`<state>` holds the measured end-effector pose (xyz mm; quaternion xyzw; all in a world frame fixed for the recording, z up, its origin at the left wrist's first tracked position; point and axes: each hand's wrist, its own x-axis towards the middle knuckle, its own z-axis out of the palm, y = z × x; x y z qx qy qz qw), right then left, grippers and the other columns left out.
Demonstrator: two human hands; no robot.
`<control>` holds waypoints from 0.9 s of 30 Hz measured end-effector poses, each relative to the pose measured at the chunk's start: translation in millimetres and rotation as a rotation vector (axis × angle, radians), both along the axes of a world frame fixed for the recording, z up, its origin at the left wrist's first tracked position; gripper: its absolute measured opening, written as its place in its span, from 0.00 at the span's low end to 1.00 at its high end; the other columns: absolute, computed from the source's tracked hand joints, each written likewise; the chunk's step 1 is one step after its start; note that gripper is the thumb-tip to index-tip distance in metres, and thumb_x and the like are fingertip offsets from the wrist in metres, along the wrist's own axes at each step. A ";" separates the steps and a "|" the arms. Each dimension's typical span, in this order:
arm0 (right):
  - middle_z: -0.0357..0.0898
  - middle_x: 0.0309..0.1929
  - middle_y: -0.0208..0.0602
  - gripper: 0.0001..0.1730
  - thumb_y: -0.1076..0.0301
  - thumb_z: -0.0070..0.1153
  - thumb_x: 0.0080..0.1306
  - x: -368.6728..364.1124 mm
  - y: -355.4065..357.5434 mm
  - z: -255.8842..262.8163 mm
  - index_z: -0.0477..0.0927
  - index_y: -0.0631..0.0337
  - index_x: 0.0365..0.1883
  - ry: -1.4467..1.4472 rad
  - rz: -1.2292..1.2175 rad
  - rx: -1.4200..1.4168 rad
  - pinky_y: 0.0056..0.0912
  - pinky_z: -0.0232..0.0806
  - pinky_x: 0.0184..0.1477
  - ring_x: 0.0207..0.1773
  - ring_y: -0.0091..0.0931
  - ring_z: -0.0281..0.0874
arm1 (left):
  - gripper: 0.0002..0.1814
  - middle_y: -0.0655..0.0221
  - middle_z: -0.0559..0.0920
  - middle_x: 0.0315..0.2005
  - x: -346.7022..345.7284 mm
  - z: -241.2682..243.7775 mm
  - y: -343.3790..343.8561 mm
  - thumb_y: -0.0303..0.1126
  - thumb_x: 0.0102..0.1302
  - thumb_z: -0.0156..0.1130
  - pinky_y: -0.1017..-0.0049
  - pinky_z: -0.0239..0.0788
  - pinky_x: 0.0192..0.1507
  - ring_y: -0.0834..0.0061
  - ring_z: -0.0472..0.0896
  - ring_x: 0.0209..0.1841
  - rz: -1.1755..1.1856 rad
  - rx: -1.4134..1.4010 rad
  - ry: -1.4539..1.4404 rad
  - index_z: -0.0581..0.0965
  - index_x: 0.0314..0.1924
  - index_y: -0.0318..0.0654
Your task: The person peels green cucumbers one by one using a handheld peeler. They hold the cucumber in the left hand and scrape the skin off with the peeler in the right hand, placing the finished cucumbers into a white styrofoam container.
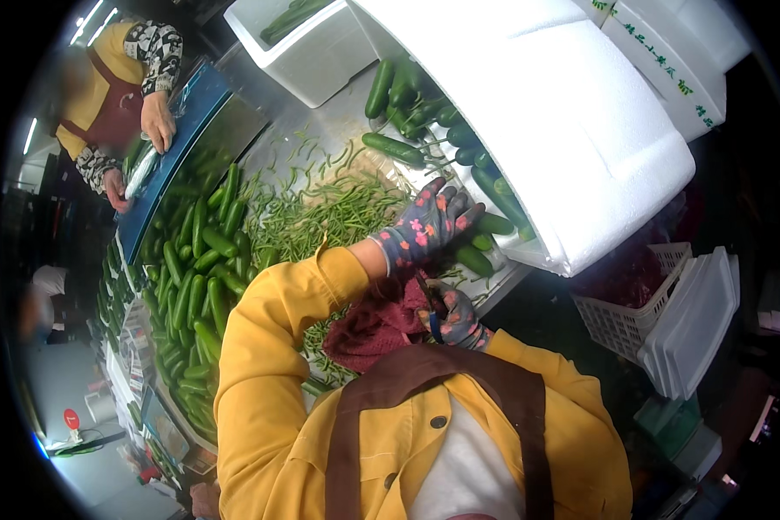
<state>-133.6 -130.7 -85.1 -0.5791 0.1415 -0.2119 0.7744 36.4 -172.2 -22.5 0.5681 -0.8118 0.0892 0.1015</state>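
My left hand (426,224), in a grey flowered glove, reaches with spread fingers over small cucumbers at the mouth of a tipped white foam box (559,130). Whether a fingertip touches one is unclear. Nearer my body, my right hand (458,315), gloved alike, is closed around small scissors (434,318) with a blue handle. A dark red cloth (377,325) lies beside it. Cucumbers with long stems (465,136) spill from the box onto the metal table. One cucumber (393,149) lies apart above my left hand. A heap of thin green trimmed stems (338,208) covers the middle.
Many cucumbers (198,286) fill a container at the left. Beyond it a person (120,97) handles wrapped cucumbers on a blue board (175,156). Another foam box (318,58) stands at the top. A plastic basket (630,305) and stacked white lids (692,325) are at the right.
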 end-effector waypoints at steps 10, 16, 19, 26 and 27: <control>0.72 0.38 0.40 0.25 0.72 0.57 0.48 1.9 -4.8 6.6 0.67 0.68 0.45 0.007 -0.143 -0.482 0.24 0.64 0.40 0.38 0.28 0.71 | 0.13 0.61 0.70 0.33 -6.1 4.1 4.8 0.35 0.48 0.50 0.65 0.60 0.40 0.61 0.69 0.37 -0.045 0.269 0.098 0.69 0.33 0.36; 0.72 0.38 0.39 0.25 0.71 0.57 0.47 -0.5 -6.3 21.1 0.68 0.65 0.46 0.078 -0.113 -0.454 0.26 0.64 0.40 0.38 0.29 0.71 | 0.13 0.62 0.71 0.41 -3.3 13.4 10.0 0.37 0.42 0.54 0.62 0.56 0.48 0.62 0.67 0.45 -0.090 0.214 0.127 0.74 0.30 0.41; 0.72 0.37 0.39 0.26 0.71 0.58 0.47 1.9 -4.5 13.5 0.67 0.65 0.46 0.075 -0.151 -0.530 0.26 0.64 0.41 0.38 0.29 0.71 | 0.14 0.64 0.71 0.41 -5.5 22.6 4.2 0.38 0.42 0.55 0.63 0.54 0.50 0.62 0.66 0.46 -0.076 0.360 0.159 0.76 0.31 0.43; 0.72 0.38 0.39 0.27 0.71 0.58 0.46 -2.0 -2.8 9.4 0.67 0.64 0.47 0.085 -0.120 -0.326 0.24 0.63 0.41 0.40 0.27 0.70 | 0.13 0.66 0.71 0.40 -27.2 47.1 -13.3 0.39 0.46 0.54 0.65 0.56 0.47 0.65 0.67 0.46 0.039 0.681 -0.086 0.76 0.33 0.46; 0.72 0.38 0.38 0.27 0.71 0.58 0.46 -0.9 -1.3 7.6 0.68 0.64 0.46 0.082 -0.119 -0.280 0.23 0.63 0.41 0.39 0.27 0.70 | 0.13 0.66 0.71 0.40 -26.9 48.5 -13.5 0.39 0.46 0.54 0.66 0.56 0.46 0.66 0.67 0.45 -0.025 0.652 -0.028 0.76 0.33 0.47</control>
